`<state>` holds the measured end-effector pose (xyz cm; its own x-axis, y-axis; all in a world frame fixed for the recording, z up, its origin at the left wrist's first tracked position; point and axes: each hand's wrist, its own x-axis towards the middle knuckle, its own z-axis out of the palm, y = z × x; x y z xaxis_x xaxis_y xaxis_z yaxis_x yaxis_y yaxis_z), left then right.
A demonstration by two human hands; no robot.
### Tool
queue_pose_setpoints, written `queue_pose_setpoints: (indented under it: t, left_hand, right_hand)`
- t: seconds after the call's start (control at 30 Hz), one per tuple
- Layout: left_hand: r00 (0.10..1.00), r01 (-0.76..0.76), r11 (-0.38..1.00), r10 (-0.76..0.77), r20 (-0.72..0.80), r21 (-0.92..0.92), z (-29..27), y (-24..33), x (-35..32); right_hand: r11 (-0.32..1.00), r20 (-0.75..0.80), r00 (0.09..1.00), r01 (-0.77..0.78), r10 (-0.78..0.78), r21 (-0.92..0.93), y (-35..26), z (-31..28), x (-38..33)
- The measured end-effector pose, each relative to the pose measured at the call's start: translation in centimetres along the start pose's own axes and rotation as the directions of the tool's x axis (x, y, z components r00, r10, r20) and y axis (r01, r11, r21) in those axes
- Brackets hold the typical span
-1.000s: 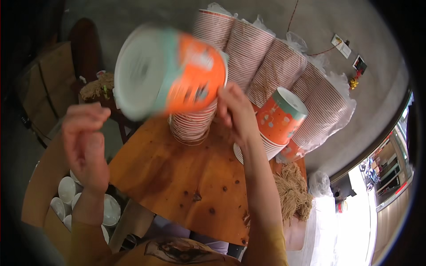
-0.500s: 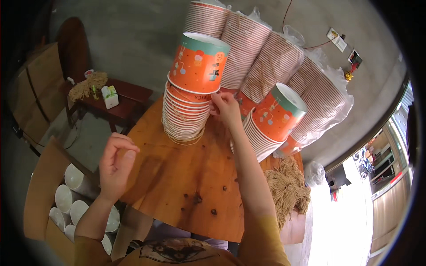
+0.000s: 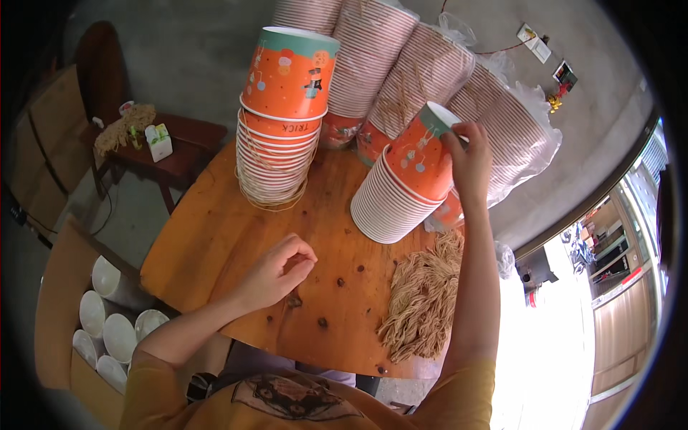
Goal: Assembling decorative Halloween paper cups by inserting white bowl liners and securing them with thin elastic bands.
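Note:
My right hand (image 3: 469, 159) grips the rim of the top orange paper cup (image 3: 423, 156) on a leaning stack of nested cups (image 3: 390, 208) at the right of the wooden table (image 3: 215, 236). A second stack of orange cups (image 3: 279, 143) stands upright at the back left, with one cup sitting high on top (image 3: 290, 72). My left hand (image 3: 276, 272) hovers over the table's middle with fingers loosely curled and nothing in it. A bundle of tan straw strings (image 3: 426, 297) lies on the table near my right forearm.
Long sleeves of nested cups in clear plastic (image 3: 430, 72) lean against the wall behind the table. A cardboard box with white cups (image 3: 107, 322) stands at the lower left. A dark side table (image 3: 168, 140) holds more string and a small box.
My right hand left the cup on the left stack and moved right to the leaning stack's top cup. My left hand lowered toward the table's middle.

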<state>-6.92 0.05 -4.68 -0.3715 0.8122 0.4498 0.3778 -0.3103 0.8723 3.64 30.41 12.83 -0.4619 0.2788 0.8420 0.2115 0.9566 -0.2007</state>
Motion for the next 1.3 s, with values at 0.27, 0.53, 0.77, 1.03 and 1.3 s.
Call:
queue_pose_setpoints:
  t: [0.27,0.53,0.77,1.03,1.3]
  left_hand:
    - [0.994,0.079,0.995,-0.073,0.08,-0.068,1.9,-1.8,2.6]
    - [0.994,-0.068,0.857,0.101,0.037,-0.51,3.5,5.8,9.2]
    - [0.987,0.158,0.617,-0.069,0.148,-0.771,6.2,7.9,5.5]
    - [0.981,0.191,0.763,-0.158,0.108,-0.617,7.3,6.4,2.2]
    - [0.953,0.294,0.782,-0.285,0.103,-0.55,6.5,5.0,1.5]
  right_hand:
    - [0.96,-0.093,0.991,-0.072,0.1,0.271,0.3,-6.3,2.5]
    - [0.963,-0.408,0.913,0.122,-0.015,0.239,-5.6,-12.9,-6.3]
    - [0.877,-0.349,0.891,-0.102,0.29,0.469,-6.1,-9.9,-21.4]
    - [0.748,0.05,0.867,-0.456,0.496,0.482,-6.3,-5.3,-29.5]
    - [0.47,0.335,0.703,-0.685,0.627,0.556,-7.3,-3.4,-32.6]
